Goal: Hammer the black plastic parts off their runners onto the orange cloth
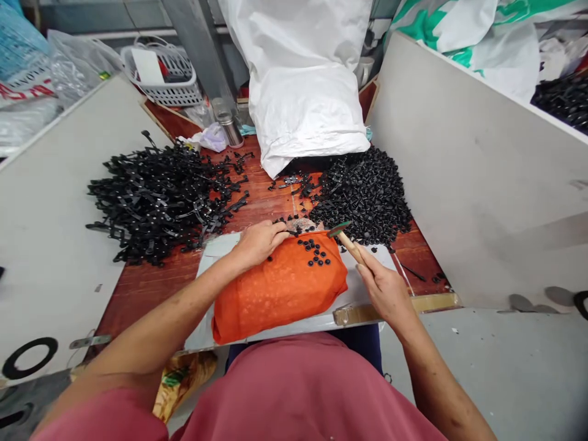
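Right now your right grip (386, 288) is closed around the wooden handle of a small hammer (350, 244), whose head hangs just above the far right corner of the orange cloth (280, 288). Your left grip (260, 242) rests on the cloth's far edge, fingers curled down among loose black pieces; you cannot tell whether it pinches one. A cluster of small black caps (316, 252) lies on the cloth between your two hands. The cloth sits on a grey sheet (215, 248) on the reddish tabletop (147, 285). A heap of black caps (367, 193) lies just beyond the hammer, a tangle of black strips (156, 199) spreads to the left, and a white sack (303, 92) stands behind.
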`<state>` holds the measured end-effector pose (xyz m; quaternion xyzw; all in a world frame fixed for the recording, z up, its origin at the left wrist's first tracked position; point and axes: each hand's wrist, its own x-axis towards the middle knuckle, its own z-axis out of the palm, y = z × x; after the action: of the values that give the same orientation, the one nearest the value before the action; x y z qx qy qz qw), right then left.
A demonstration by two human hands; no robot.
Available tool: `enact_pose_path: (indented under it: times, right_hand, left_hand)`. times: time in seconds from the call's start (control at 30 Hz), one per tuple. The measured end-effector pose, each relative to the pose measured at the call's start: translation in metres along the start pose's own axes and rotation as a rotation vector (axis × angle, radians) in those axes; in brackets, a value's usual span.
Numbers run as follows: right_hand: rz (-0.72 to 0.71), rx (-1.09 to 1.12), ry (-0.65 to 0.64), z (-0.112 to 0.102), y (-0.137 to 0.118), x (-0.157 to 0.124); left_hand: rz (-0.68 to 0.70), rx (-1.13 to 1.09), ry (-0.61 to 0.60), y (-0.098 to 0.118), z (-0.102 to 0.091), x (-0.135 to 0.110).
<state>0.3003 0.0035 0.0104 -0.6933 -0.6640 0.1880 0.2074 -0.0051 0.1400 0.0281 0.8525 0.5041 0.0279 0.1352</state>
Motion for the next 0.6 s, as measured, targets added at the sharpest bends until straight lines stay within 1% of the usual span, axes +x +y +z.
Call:
enact_pose_path:
  times: [0.1,0.2,0.3,0.47,0.6]
  right_hand:
    - [0.062,-0.093,-0.043,0.01,0.015,-0.019]
    - [0.089,-0.121,-0.059,0.019,0.023,-0.03]
    - [0.103,-0.122,-0.055,0.022,0.024,-0.032]
    - [0.123,-0.113,-0.082,0.02,0.022,-0.029]
    - [0.129,-0.116,-0.078,0.02,0.022,-0.029]
  left_hand:
    - [-0.112,0.091,-0.005,0.02,0.01,-0.001]
    - [-0.147,0.161,-0.017,0.028,0.015,0.0]
    - [-0.155,0.199,-0.012,0.028,0.017,0.0]
    - [-0.137,0.216,0.009,0.023,0.021,-0.001]
    - [-0.127,0.237,0.034,0.023,0.024,-0.002]
